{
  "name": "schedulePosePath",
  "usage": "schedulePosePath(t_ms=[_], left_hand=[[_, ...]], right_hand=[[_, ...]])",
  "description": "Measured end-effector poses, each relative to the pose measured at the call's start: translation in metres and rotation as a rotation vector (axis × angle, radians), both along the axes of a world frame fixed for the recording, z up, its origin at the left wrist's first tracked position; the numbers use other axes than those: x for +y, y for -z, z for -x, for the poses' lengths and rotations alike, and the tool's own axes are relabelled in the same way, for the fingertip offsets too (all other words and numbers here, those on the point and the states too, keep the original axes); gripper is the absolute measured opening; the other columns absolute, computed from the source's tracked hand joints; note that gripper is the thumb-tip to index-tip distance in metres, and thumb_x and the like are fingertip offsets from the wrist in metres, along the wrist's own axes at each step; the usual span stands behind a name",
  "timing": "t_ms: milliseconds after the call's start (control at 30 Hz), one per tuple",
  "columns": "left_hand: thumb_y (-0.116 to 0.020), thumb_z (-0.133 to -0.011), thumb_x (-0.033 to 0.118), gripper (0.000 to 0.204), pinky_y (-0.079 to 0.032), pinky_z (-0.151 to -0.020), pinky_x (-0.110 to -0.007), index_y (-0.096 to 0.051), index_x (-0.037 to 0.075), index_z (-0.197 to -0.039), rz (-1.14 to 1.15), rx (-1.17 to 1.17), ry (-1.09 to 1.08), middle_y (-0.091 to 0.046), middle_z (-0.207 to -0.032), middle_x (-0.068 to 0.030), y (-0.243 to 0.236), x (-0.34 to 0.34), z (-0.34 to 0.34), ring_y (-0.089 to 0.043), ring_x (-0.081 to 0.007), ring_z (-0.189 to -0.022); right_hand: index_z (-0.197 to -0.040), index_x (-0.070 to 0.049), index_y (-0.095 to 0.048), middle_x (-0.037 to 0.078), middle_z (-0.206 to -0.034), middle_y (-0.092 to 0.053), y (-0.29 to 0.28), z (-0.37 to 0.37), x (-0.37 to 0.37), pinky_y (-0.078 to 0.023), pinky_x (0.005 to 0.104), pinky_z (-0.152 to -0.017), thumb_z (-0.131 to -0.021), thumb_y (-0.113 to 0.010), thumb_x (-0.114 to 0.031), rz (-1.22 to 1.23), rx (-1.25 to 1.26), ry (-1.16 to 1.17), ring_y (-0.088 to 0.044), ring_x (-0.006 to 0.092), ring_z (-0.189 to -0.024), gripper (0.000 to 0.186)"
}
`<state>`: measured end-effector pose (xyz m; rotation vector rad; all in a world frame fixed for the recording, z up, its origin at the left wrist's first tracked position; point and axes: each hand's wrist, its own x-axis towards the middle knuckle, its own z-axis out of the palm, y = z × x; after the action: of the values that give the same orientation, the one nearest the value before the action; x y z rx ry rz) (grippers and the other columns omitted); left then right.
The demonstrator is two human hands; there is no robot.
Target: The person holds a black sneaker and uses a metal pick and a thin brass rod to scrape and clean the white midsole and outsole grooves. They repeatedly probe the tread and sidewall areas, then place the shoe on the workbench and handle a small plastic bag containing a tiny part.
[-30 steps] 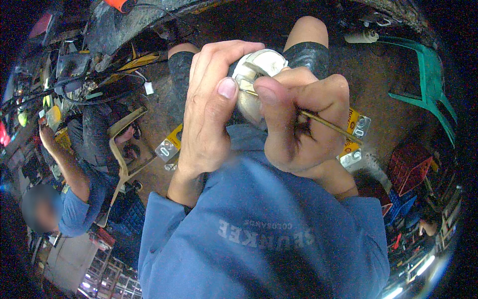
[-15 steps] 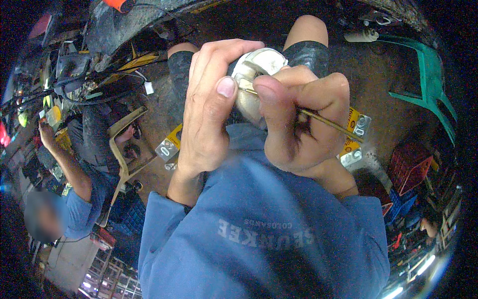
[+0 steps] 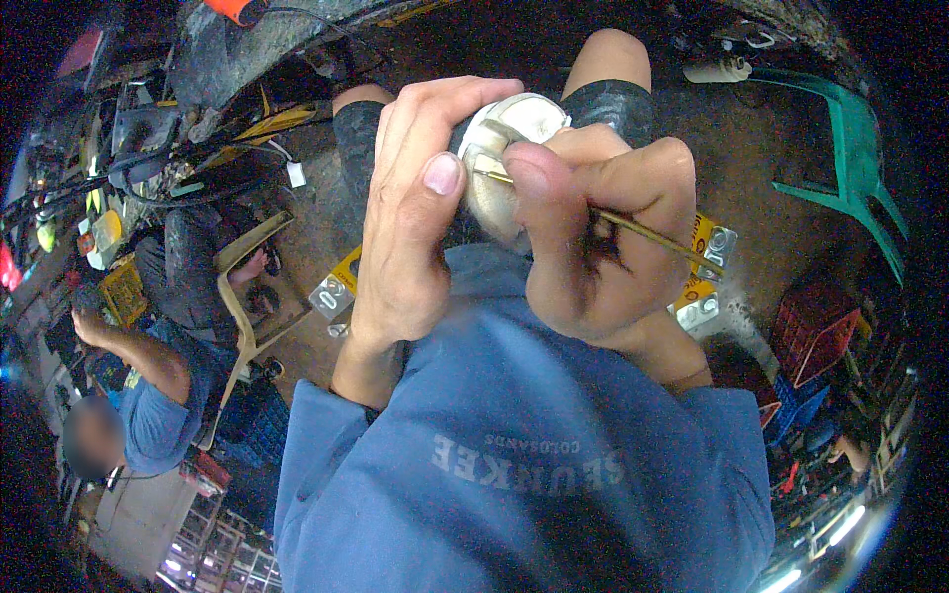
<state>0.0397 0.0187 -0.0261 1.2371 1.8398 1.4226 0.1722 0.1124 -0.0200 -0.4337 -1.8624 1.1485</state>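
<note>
My left hand (image 3: 410, 212) is wrapped around a rounded, pale silvery-white piece (image 3: 524, 117) with a recessed groove, whose exact kind I cannot make out. Its thumb rests along the near left side, while the fingers curl over the far side. In my right hand (image 3: 613, 237), closed like a pen grip, is a thin brass-coloured rod (image 3: 657, 238). The rod's slim tip touches or nearly touches the piece beside my left thumb, and its rear end sticks out past the palm. Part of the piece is hidden behind the right-hand fingers.
A teal plastic chair (image 3: 840, 148) stands at the right, with a red crate (image 3: 813, 336) nearer. On the left, another person in a blue shirt (image 3: 158, 420) sits by a beige chair (image 3: 242, 326), cables and clutter. A yellow-edged seat with silvery supports shows below my arms.
My left thumb has shifted slightly, and the rod has moved a little against the piece. At the left, the other person's raised arm has come down.
</note>
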Motion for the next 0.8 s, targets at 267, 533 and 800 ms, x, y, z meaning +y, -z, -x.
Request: schedulePosePath(t_ms=[267,533,800], left_hand=[[-0.034,-0.106,0.050,0.070,-0.040,-0.114,-0.045,-0.068,-0.003,-0.137,0.012,0.015,-0.002,-0.066,-0.133,-0.0233,0.0014,0.0002,0.0013,-0.059,-0.0375,-0.128],[-0.034,-0.106,0.050,0.070,-0.040,-0.114,-0.044,-0.069,-0.002,-0.137,0.005,0.031,-0.010,-0.066,-0.133,-0.0228,0.0019,0.0007,-0.0005,-0.059,-0.0372,-0.128],[-0.036,-0.106,0.049,0.069,-0.041,-0.114,-0.044,-0.069,-0.003,-0.137,0.015,-0.008,-0.011,-0.066,-0.134,-0.0228,-0.0001,0.0006,-0.0019,-0.059,-0.0369,-0.128]], right_hand=[[-0.107,-0.001,-0.049,0.017,-0.087,-0.074,0.0019,0.0005,0.0010,-0.053,0.0266,-0.067,-0.104,-0.073,0.004,-0.045,0.046,-0.055,-0.066,0.0130,-0.073,0.024],[-0.105,-0.001,-0.051,0.017,-0.087,-0.073,0.0020,0.0006,0.0013,-0.052,0.0270,-0.067,-0.104,-0.073,0.005,-0.020,0.058,-0.043,-0.066,0.0132,-0.073,0.023],[-0.105,-0.001,-0.054,0.014,-0.089,-0.071,-0.0022,-0.0037,0.0064,-0.052,0.0268,-0.067,-0.103,-0.075,0.004,-0.045,0.027,-0.118,-0.066,0.0127,-0.074,0.021]])
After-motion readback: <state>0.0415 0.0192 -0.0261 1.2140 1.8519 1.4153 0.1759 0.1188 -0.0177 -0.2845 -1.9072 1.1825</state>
